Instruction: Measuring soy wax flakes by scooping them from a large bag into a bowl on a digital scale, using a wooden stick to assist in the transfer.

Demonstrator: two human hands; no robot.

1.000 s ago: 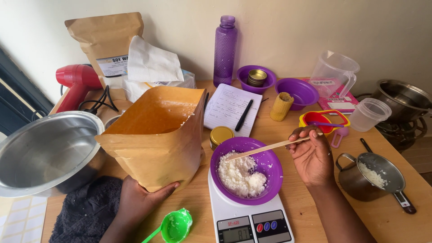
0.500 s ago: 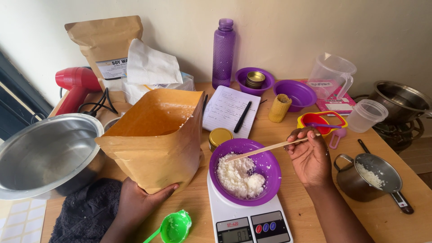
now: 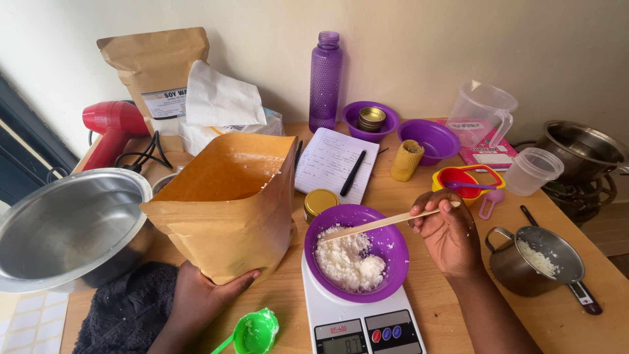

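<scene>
My left hand [image 3: 200,295] grips the bottom of an open brown paper bag [image 3: 229,203] standing on the wooden table [image 3: 432,308]. My right hand [image 3: 449,233] holds a flat wooden stick [image 3: 373,226], its tip reaching into a purple bowl [image 3: 386,259] of white flakes [image 3: 347,262]. The bowl sits on a white digital scale [image 3: 357,324].
A large steel pot [image 3: 65,226] is at the left, a green scoop [image 3: 252,331] near the front. A small saucepan [image 3: 534,259] with white flakes sits right. A notebook and pen [image 3: 334,164], purple bottle [image 3: 325,82], purple bowls [image 3: 429,137], clear jug [image 3: 481,115] and red heat gun [image 3: 111,128] stand behind.
My right hand with the stick has shifted slightly; the stick's tip stays over the flakes. The left hand and bag are still.
</scene>
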